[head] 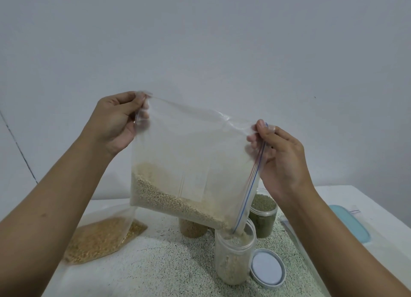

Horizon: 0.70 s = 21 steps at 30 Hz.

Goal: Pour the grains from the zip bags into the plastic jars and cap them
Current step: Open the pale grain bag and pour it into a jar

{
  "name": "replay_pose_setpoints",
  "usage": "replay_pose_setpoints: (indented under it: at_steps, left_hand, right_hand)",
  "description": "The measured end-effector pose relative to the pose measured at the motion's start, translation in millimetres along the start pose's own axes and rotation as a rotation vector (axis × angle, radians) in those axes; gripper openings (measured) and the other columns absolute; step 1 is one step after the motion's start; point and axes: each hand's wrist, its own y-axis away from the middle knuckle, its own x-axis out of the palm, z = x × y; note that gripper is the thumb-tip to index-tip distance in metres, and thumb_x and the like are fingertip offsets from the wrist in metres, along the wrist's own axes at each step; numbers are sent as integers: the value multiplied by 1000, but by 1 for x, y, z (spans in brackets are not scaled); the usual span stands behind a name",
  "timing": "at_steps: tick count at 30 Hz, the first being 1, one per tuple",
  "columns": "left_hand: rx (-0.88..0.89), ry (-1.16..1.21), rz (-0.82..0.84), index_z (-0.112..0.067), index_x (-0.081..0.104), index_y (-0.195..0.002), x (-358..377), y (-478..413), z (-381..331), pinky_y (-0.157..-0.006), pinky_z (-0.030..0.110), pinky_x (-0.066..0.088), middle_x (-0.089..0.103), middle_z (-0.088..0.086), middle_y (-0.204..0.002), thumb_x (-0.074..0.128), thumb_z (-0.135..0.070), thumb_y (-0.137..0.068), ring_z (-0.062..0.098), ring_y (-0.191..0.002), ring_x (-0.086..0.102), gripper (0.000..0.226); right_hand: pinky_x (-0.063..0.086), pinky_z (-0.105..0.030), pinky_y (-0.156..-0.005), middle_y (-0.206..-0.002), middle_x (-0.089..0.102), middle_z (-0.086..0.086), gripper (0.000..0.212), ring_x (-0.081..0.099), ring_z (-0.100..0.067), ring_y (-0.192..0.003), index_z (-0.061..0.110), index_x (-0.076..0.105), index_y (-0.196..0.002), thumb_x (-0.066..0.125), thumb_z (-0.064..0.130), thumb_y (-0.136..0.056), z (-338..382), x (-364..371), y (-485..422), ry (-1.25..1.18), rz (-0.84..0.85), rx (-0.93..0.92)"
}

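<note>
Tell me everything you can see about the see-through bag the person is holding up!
The zip bag is clear, thin plastic with a red and blue zip strip along its open edge. It hangs tilted, zip side down on the right. The left hand pinches its raised far corner and the right hand pinches the zip end. Pale beige grains lie in a slope along its lower edge and run out of the bottom corner, which dips into the mouth of an open clear jar.
</note>
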Motion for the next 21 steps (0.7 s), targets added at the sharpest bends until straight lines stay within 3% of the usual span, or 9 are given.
replay_pose_setpoints:
  at_steps: [8,14,21]
  left_hand:
    - [6,-5,15,-18,81,-70,2,0,-3,-58,16,48,63,-5,-66,56,-7,-100,6,-57,55,40]
    - [-3,-9,3,-17,81,-72,0,-2,-4,-58,18,50,63,-5,-67,58,-9,-99,5,-57,57,37]
    - [-5,-11,1,-16,80,-76,3,-3,-7,-60,19,51,62,-4,-69,59,-11,-99,5,-59,56,32]
  right_hand:
    - [53,-23,-66,-90,63,-9,18,64,-14,-68,-2,59,-104,67,8,-91,1,0,-1,-1,-9,-1]
    - [52,-24,-66,-87,66,-4,7,63,-13,-68,4,63,-86,66,5,-91,2,2,0,-3,-1,1]
    - [52,-24,-67,-88,66,-4,7,63,-13,-69,6,66,-82,68,7,-89,4,2,-1,8,5,-1]
